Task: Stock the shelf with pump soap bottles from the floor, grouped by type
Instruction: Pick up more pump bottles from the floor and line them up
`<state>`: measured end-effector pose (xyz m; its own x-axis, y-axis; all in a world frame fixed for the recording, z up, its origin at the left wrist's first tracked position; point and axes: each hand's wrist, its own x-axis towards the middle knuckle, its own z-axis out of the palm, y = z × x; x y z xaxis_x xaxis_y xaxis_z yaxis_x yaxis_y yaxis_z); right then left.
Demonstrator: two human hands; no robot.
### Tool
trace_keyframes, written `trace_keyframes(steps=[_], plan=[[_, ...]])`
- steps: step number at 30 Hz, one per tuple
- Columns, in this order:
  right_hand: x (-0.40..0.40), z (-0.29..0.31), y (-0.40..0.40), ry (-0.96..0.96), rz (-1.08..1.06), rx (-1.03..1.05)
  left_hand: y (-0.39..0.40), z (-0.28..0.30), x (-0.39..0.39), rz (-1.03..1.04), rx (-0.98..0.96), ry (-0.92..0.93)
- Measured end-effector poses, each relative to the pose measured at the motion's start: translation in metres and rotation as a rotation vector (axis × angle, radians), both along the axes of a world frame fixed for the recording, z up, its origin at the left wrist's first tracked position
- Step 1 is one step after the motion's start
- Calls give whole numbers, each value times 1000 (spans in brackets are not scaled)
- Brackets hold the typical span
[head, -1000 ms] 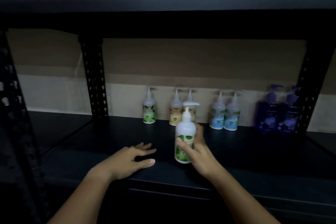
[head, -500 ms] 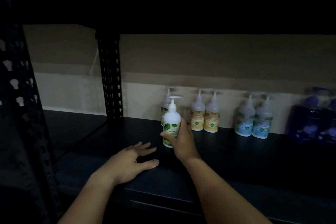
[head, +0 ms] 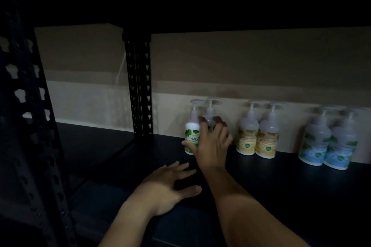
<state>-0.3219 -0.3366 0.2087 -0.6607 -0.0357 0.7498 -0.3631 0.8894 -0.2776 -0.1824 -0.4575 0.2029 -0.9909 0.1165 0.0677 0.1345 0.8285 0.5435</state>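
Note:
A white pump soap bottle with a green leaf label [head: 190, 133] stands on the dark shelf [head: 281, 186] near the back wall. My right hand [head: 211, 143] is on it, thumb across its label, fingers spread at its right side. These fingers partly cover a second green-label bottle [head: 210, 113] standing just to the right. My left hand [head: 170, 186] lies flat on the shelf front, palm down, holding nothing.
To the right along the back stand two yellow-label pump bottles [head: 257, 138], then two blue-label ones [head: 329, 144]. A black perforated upright [head: 139, 86] rises left of the bottles, another upright [head: 30, 126] at the near left. The shelf above is dark and low.
My right hand carried the green-label bottle from the shelf front to the back and stood it beside the other green-label bottle. The view shifted left. My left hand stayed put.

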Motion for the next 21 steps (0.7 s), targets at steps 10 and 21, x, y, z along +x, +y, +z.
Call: trace_keyframes(steps=[10, 21], plan=[[-30, 6, -13, -110, -12, -39, -7, -4, -20, 16, 10, -6], [-41, 4, -30, -137, 52, -109, -7, -3, -20, 13, 1, -12]])
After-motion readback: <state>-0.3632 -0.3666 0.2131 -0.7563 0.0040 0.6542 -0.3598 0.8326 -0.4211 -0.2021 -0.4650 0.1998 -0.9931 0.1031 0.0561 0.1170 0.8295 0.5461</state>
